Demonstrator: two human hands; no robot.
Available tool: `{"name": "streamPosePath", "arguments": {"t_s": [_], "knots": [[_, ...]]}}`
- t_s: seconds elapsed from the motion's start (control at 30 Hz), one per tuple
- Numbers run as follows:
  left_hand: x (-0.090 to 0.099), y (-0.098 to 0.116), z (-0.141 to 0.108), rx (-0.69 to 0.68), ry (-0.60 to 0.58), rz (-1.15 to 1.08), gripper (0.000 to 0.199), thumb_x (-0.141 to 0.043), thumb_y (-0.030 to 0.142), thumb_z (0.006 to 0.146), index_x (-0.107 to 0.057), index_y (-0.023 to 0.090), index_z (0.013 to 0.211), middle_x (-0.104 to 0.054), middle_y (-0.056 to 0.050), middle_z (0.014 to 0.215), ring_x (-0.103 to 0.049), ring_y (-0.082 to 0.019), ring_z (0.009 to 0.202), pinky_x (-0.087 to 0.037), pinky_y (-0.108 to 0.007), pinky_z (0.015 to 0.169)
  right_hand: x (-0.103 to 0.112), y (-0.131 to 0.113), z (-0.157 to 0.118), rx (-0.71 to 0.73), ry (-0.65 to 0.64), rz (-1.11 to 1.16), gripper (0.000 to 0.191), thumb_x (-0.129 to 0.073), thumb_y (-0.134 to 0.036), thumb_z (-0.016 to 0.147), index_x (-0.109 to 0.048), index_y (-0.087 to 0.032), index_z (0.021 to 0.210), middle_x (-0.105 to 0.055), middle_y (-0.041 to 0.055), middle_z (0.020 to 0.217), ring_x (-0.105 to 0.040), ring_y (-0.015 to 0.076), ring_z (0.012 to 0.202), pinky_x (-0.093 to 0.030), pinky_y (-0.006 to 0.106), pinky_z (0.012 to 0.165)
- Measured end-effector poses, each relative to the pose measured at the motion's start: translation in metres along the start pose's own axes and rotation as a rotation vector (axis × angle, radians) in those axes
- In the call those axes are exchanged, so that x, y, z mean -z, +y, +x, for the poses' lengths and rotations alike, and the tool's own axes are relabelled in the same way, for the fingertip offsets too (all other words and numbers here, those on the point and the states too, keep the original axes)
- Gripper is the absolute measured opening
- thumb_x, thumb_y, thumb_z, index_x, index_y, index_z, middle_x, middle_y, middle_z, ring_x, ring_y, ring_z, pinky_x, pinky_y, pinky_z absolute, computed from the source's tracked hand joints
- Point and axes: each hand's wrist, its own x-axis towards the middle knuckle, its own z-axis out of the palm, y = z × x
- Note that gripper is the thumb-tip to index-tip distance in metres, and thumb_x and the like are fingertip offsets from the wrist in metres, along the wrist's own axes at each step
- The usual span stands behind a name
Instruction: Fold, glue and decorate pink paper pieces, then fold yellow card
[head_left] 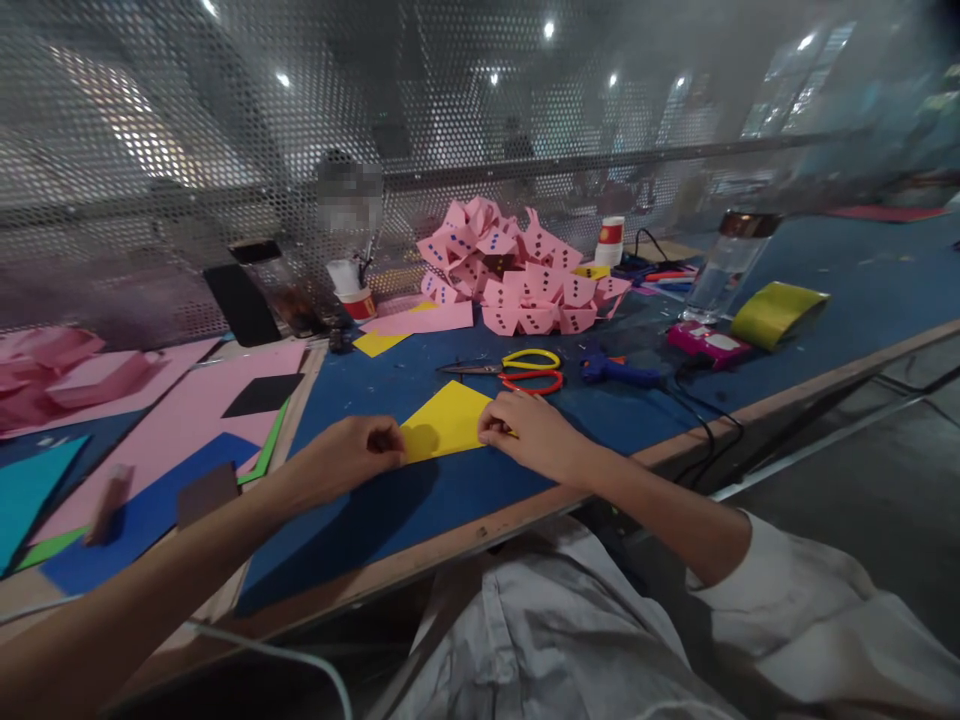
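Observation:
A sheet of yellow paper, folded so that it has a straight edge toward me, lies on the blue tabletop. My left hand pinches its left corner between closed fingers. At the opposite corner, my right hand grips the paper with curled fingers, and a small yellow tip shows beneath them. Just beyond the paper rest scissors with one yellow and one red handle, blades pointing left. A blue glue gun lies to the right of the scissors.
Pink folded-paper pieces with dark dots are heaped by the mesh screen. On the right stand a clear bottle, a magenta box and a yellow roll. Coloured sheets and a phone lie left. The table's front edge runs close to me.

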Motion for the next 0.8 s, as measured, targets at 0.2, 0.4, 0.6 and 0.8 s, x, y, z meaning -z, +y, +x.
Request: {"name": "streamPosePath", "arguments": {"t_s": [0.2, 0.4, 0.6, 0.8], "knots": [[-0.002, -0.006, 0.006, -0.014, -0.007, 0.008, 0.023, -0.064, 0.044, 0.072, -0.066, 0.021, 0.077, -0.071, -0.001, 0.073, -0.065, -0.022, 0.071, -0.045, -0.029, 0.063, -0.001, 0.001, 0.000, -0.004, 0.004, 0.001, 0.002, -0.067, -0.021, 0.090, -0.066, -0.020, 0.089, -0.065, 0.0010, 0.091, -0.056, 0.0174, 0.091, -0.038, 0.032, 0.084], [-0.001, -0.003, 0.004, -0.030, -0.004, 0.008, 0.019, -0.063, 0.040, 0.069, -0.065, 0.022, 0.075, -0.070, -0.001, 0.070, -0.066, -0.021, 0.068, -0.044, -0.029, 0.062, 0.001, -0.001, -0.001, -0.004, -0.005, 0.006, 0.001, -0.067, -0.021, 0.089, -0.066, -0.020, 0.089, -0.065, 0.0015, 0.092, -0.057, 0.0175, 0.092, -0.038, 0.032, 0.084], [0.002, -0.001, -0.003, -0.014, 0.028, 0.047, 0.018, -0.061, 0.037, 0.068, -0.066, 0.022, 0.076, -0.069, -0.001, 0.069, -0.064, -0.021, 0.065, -0.044, -0.029, 0.061, 0.000, -0.001, -0.001, -0.010, 0.002, 0.000, 0.001, -0.067, -0.021, 0.089, -0.066, -0.020, 0.090, -0.066, 0.0008, 0.092, -0.057, 0.0173, 0.092, -0.038, 0.032, 0.086], [0.006, 0.002, -0.005, -0.017, 0.022, 0.072, 0.018, -0.060, 0.037, 0.069, -0.067, 0.022, 0.076, -0.069, 0.000, 0.066, -0.063, -0.020, 0.064, -0.044, -0.027, 0.060, 0.000, 0.000, 0.000, -0.003, -0.004, -0.001, 0.002, -0.067, -0.022, 0.090, -0.066, -0.020, 0.090, -0.066, 0.0012, 0.092, -0.057, 0.0172, 0.092, -0.038, 0.032, 0.086]]}}
